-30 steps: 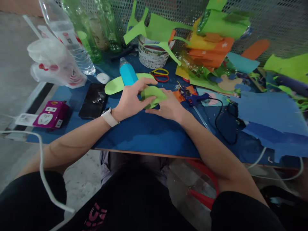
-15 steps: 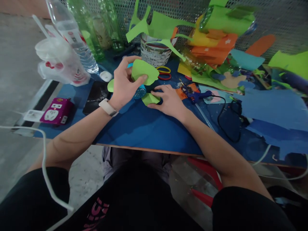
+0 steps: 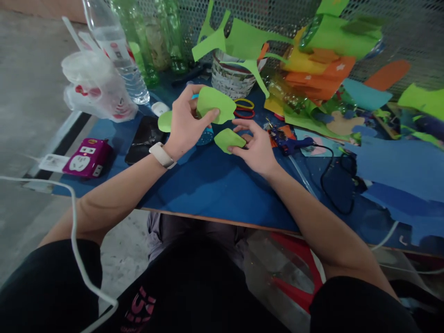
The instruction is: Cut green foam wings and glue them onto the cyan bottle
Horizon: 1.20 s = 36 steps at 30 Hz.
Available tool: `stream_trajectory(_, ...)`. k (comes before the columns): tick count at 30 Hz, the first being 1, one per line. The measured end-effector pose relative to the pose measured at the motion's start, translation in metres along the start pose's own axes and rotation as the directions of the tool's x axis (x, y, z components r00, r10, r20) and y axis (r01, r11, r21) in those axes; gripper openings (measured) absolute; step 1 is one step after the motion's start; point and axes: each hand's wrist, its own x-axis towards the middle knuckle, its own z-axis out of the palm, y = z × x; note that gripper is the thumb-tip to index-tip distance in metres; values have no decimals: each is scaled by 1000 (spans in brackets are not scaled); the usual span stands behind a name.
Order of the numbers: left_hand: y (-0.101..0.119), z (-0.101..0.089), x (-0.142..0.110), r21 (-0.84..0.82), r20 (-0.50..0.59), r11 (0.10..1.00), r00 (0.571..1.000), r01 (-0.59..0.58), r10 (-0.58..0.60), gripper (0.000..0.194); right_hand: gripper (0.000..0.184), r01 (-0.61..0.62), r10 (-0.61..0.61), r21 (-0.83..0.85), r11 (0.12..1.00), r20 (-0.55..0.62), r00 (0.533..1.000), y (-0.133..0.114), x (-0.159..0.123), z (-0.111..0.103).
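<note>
My left hand pinches a large green paper cutout between thumb and fingers, above the blue table. Another green paper piece shows at the left of that hand; whether the hand touches it I cannot tell. In my right hand, thumb and fingers hold a smaller green paper cutout just off the tabletop. Partly behind my left hand lies a clear blue plastic bottle. Scissors with red and yellow handles lie just beyond the hands.
A blue glue gun with a black cord lies right of my right hand. At left are a purple power adapter, a black phone-like slab and a water bottle. A woven basket and coloured paper stand behind.
My right hand has lifted the smaller green cutout from the table and tilted it into fuller view. My left hand keeps its hold on the larger piece. The view has shifted slightly.
</note>
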Motion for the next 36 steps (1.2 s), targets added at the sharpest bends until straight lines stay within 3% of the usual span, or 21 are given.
stream_trajectory(3,3,0,0,-32,0,999,1000,2,-2,63,109,41,-36,129,991,-41,998,1,3,0)
stream_trajectory(7,21,10,-6,-73,-66,996,996,51,-56,67,120,78,-56,198,977,-115,992,-7,3,7)
stream_trajectory(11,50,25,-16,-149,11,981,992,126,-126,76,110,27,9,185,982,-193,981,-10,1,18)
stream_trajectory(16,76,33,-26,-180,110,965,979,189,-172,71,91,-7,79,333,943,-202,976,-15,-1,19)
stream_trajectory(23,74,32,-27,-79,124,985,982,154,-143,61,75,-9,85,390,921,-180,980,-30,0,14)
stream_trajectory(28,76,33,-27,-146,122,977,982,159,-141,59,72,-4,68,353,936,-170,983,-29,-1,16)
stream_trajectory(36,85,34,-27,-44,132,991,984,129,-122,67,68,38,54,314,949,-279,959,-34,0,10)
